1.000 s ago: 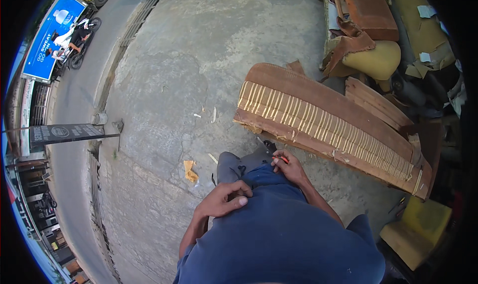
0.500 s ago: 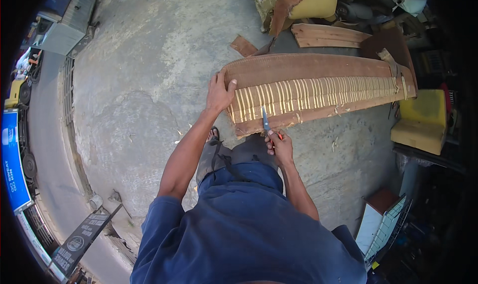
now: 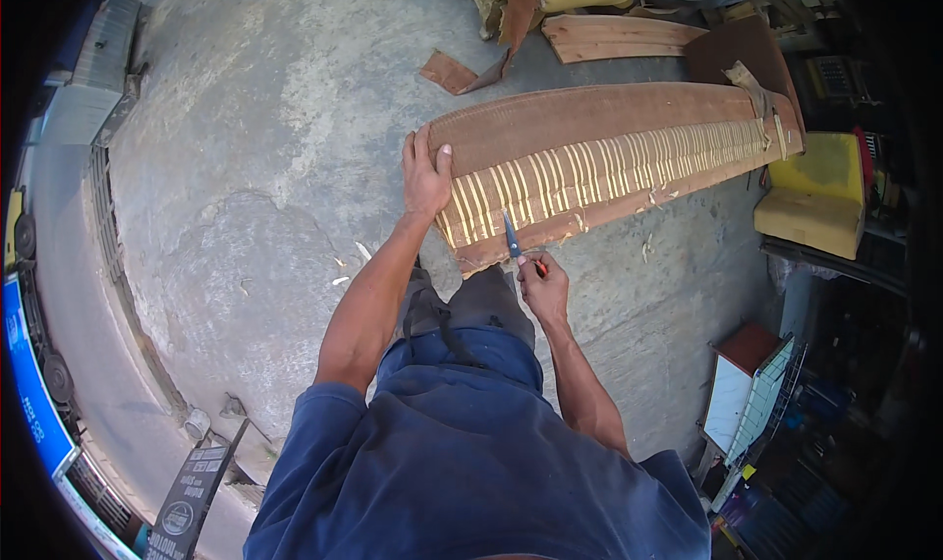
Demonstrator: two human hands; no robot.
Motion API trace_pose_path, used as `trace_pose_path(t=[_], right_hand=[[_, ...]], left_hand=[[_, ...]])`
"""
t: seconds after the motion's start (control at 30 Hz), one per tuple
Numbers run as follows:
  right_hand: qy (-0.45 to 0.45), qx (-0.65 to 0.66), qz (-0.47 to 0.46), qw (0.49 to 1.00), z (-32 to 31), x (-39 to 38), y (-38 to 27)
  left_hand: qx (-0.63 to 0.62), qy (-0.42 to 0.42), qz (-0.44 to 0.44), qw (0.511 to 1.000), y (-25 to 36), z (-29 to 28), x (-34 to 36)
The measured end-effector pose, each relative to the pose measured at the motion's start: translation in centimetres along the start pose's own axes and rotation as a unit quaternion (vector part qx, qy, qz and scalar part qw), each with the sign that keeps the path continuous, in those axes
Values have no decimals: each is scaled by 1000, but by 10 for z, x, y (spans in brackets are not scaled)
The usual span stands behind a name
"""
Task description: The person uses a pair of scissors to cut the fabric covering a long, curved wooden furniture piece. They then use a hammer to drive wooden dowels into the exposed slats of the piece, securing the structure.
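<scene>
A long upholstered piece (image 3: 589,118), brown with a band of pale yellow stripes, lies slantwise before my legs. It looks like a seat cushion or backrest, and its lower edge is frayed. My left hand (image 3: 426,181) is closed on its near left end, thumb on the top face and fingers round the edge. In my right hand (image 3: 544,287) is a pair of scissors (image 3: 512,238) with orange-red handles. Their dark blades point away from me, tip over the striped band near the lower border. Whether the tip touches or cuts the fabric I cannot tell.
Wooden boards (image 3: 629,39) and a brown fabric strip (image 3: 454,73) lie beyond the piece. At right stand a yellow foam seat (image 3: 813,192) and a wire rack (image 3: 771,398). Pale scraps dot the concrete floor (image 3: 236,157). A road (image 3: 88,295) runs along the left.
The whole view has shifted a little, so the upholstered piece and surroundings sit slightly higher and further left. Both hands keep their holds; the scissors stay at nearly the same spot on the fabric.
</scene>
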State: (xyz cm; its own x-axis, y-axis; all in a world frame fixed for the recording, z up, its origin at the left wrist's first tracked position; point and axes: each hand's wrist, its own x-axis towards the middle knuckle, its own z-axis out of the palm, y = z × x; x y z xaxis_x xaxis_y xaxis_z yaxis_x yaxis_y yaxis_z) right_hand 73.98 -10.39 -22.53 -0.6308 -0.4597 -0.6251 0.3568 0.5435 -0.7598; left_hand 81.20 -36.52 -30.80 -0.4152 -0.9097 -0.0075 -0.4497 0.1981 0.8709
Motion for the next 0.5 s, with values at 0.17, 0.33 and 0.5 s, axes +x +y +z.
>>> trace_pose_path(t=[0.17, 0.33, 0.5], right_hand=[[-108, 248, 177, 946, -1, 2, -6], [-98, -2, 79, 992, -3, 3, -4], [140, -371, -229, 889, 38, -14, 14]], left_hand=[[3, 18, 25, 1000, 2, 1, -2], [5, 22, 37, 999, 2, 3, -1], [2, 13, 31, 999, 1, 2, -2]])
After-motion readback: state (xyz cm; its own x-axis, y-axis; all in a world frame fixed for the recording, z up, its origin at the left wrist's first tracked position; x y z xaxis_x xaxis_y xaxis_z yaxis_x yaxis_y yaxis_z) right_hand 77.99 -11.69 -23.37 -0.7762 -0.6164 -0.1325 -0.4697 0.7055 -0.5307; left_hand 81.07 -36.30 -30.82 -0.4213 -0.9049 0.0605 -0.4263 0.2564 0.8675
